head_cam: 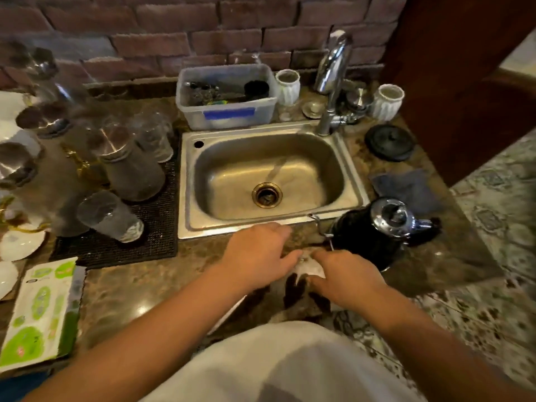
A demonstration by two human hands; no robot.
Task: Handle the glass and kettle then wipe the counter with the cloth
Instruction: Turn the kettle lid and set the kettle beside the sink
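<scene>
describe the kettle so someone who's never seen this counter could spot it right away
Start at the steel sink set in the counter below the brick wall. The kettle stands on the counter by the sink's near right corner, just beyond the person's right hand. It is the only black pot with a shiny chrome lid and spout; the flat black disc further back is not it.

Both forearms are bare, no sleeves reaching them, and the left hand [258, 250] and right hand [346, 275] are ungloved. A plain white cloth garment [278, 364] covers the torso at six o'clock.
</scene>
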